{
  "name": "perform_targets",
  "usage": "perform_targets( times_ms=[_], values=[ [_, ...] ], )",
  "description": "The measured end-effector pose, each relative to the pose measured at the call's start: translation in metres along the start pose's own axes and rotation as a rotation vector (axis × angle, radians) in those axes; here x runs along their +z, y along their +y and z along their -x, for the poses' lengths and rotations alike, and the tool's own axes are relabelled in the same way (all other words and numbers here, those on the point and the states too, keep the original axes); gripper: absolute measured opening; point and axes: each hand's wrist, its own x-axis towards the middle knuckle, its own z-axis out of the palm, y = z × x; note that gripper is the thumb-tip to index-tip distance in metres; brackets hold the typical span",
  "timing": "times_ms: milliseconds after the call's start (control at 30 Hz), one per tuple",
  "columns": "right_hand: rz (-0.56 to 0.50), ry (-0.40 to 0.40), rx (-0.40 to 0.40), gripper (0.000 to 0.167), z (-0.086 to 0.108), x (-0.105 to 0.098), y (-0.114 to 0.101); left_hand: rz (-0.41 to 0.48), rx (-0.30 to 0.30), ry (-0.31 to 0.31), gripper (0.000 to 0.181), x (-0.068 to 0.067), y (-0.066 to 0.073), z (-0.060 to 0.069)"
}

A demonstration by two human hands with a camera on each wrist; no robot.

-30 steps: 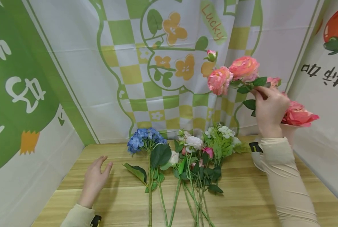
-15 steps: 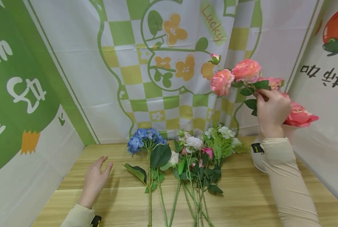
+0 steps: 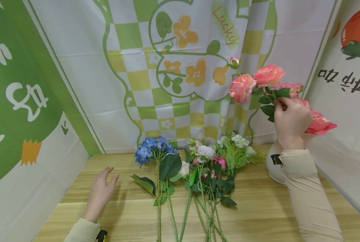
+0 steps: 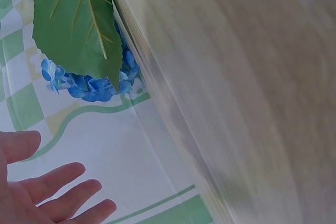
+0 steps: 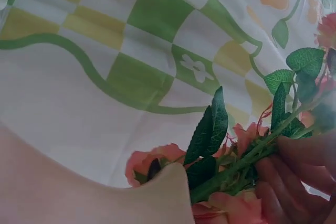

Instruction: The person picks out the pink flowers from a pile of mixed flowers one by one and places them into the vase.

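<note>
My right hand (image 3: 293, 121) pinches the green stem of a spray of pink artificial flowers (image 3: 269, 75) between thumb and fingers. It is above a pale vase (image 3: 276, 168), partly hidden behind my wrist and sleeve. More pink blooms (image 3: 320, 125) show at the vase's mouth. In the right wrist view, the leafy stem (image 5: 226, 179) slants down to the vase rim (image 5: 181, 182), and fingers (image 5: 302, 182) curl against it. At the left, my left hand (image 3: 102, 191) holds nothing, fingers spread loosely. Nearest to it lies a blue hydrangea (image 3: 155, 149) with large leaves.
White and pink roses (image 3: 205, 153) and a green spray with white blossoms (image 3: 235, 151) lie mid-table, stems toward the front. A patterned cloth (image 3: 183, 111) hangs behind the wooden table (image 3: 131, 215). Printed cloths stand at both sides.
My right hand and the pink flower spray have shifted slightly right and down. More of the vase shows beside the wrist. The left hand stays in place.
</note>
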Motion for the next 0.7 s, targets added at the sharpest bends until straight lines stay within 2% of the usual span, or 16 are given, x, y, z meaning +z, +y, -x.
perform_targets(
  times_ms=[233,400,700],
  values=[
    [0.072,-0.025,0.020,0.026,-0.006,-0.006,-0.009,0.003,-0.009,-0.007,0.052,-0.001,0.001,0.000],
    [0.094,-0.050,-0.018,0.025,-0.006,-0.017,-0.017,-0.001,-0.016,-0.004,0.050,-0.003,0.003,0.001],
    [0.071,-0.079,-0.064,0.025,0.007,-0.018,-0.008,0.003,-0.027,0.005,0.051,-0.005,0.002,-0.001]
  ],
)
